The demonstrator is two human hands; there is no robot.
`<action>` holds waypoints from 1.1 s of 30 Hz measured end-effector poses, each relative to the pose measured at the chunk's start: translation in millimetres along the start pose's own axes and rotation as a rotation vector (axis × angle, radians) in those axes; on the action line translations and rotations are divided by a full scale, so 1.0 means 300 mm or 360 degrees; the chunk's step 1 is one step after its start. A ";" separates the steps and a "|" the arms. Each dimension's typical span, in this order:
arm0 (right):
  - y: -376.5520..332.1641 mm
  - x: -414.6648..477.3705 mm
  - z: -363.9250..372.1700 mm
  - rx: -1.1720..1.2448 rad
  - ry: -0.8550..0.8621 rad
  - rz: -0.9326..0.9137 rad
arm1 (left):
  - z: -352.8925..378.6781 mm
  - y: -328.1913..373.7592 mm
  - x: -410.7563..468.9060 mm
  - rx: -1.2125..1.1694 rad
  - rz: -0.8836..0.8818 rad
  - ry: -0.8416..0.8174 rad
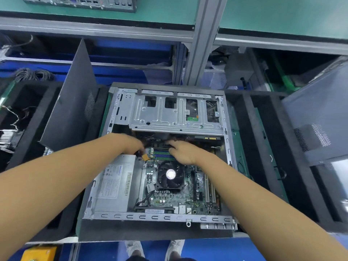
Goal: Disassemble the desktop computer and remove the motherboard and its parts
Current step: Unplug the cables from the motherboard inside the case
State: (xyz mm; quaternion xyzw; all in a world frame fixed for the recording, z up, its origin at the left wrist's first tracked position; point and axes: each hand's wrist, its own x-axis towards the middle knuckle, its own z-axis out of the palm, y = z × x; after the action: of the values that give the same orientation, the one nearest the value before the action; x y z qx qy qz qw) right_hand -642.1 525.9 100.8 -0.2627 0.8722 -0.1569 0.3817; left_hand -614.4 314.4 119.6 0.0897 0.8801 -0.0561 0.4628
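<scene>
Starting nearest: what sits at the bottom edge? (A)

Two pale shoes (154,249) on a blue floor, with a yellow box (38,253) to their left. (B)

Next entry, the computer? (A)

The computer case (156,217) lies on its side, open, on the desk (243,144), with black foam (263,140) on either side. Near left inside is a grey power supply (113,185). To its right is the motherboard (169,201), seated in the case, with a black fan (170,175) at its middle. (B)

Hands? (A)

Both are inside the case, beyond the fan. The right hand (181,152) has its fingers stretched out across the green and black memory sticks (162,155) and grips nothing. The left hand (130,143) has its fingers bent down among black cables, just beside an orange plug (145,157). It is blurred, so I cannot tell whether it grips anything. (B)

Farther back? (A)

A metal drive cage (169,113) spans the far end of the case. A dark side panel (73,102) leans upright on the left, and a grey panel (320,113) tilts on the right. Above, a green shelf (160,12) carries another computer (81,2), ports facing this way. (B)
</scene>
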 end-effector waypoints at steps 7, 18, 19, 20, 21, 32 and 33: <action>0.028 -0.095 0.007 -0.0085 -0.0148 -0.0051 | -0.032 0.013 -0.067 0.0291 -0.0010 0.0107; 0.009 -0.155 -0.010 -0.0006 0.0037 -0.0015 | -0.075 0.057 -0.056 -0.0146 0.0160 -0.0226; 0.006 -0.168 -0.015 -0.0006 0.0036 -0.0009 | -0.072 0.062 -0.053 -0.0084 0.0128 -0.0292; 0.003 -0.183 -0.018 -0.0014 0.0026 -0.0007 | -0.072 0.065 -0.057 -0.0028 0.0086 -0.0334; 0.002 -0.201 -0.023 -0.0024 0.0014 -0.0006 | -0.075 0.065 -0.062 -0.0022 0.0061 -0.0346; 0.172 -0.496 -0.218 0.0945 0.0599 -0.0042 | -0.257 0.242 -0.183 0.0008 0.0152 -0.0113; 0.202 -0.521 -0.226 0.0930 0.0649 -0.0023 | -0.276 0.272 -0.188 -0.0010 0.0159 -0.0115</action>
State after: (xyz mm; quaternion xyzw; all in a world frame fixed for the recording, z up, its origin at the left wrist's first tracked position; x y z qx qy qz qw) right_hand -623.9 670.4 208.0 -0.1118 0.8469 -0.4516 0.2576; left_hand -632.7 403.3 211.7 0.1299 0.8574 -0.0332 0.4970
